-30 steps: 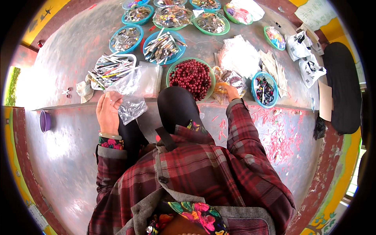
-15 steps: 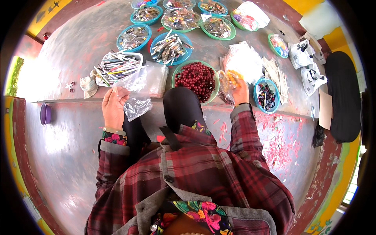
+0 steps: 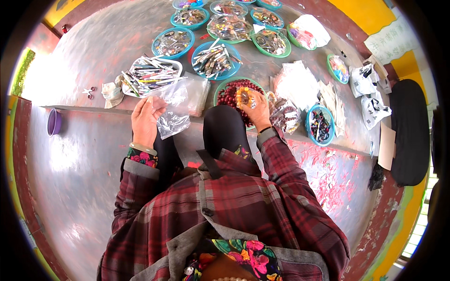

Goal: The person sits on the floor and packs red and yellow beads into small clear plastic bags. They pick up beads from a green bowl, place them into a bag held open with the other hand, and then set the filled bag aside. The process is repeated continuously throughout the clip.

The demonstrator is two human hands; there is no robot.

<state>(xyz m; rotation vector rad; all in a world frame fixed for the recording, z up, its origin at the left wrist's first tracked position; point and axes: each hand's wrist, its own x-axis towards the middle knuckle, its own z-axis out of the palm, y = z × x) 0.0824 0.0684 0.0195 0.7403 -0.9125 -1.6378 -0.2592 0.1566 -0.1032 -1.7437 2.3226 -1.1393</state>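
Note:
My left hand (image 3: 146,121) pinches a clear plastic bag (image 3: 173,125), which hangs down at the edge of the raised grey surface. A bunch of amber-yellow beads (image 3: 244,97), seemingly a bracelet, is gripped in my right hand (image 3: 258,111). That hand is over a green bowl (image 3: 216,97) heaped with dark red bead strings (image 3: 227,97) and hides part of them. More flat clear bags (image 3: 199,96) lie stacked between the bowl and my left hand. Right of my right hand sits a clear bag of dark bracelets (image 3: 286,115).
A white tray of pens (image 3: 180,70) and a blue bowl of pens (image 3: 218,60) stand behind the bags. Bowls of bagged trinkets (image 3: 173,43) fill the far side. At right are a blue basket of dark bands (image 3: 320,125) and white carrier bags (image 3: 373,111). Scissors (image 3: 89,92) lie left.
My right hand has moved left with the amber beads, from the bagged bracelets to over the red beads. My left hand still holds the clear bag. The view has shifted slightly.

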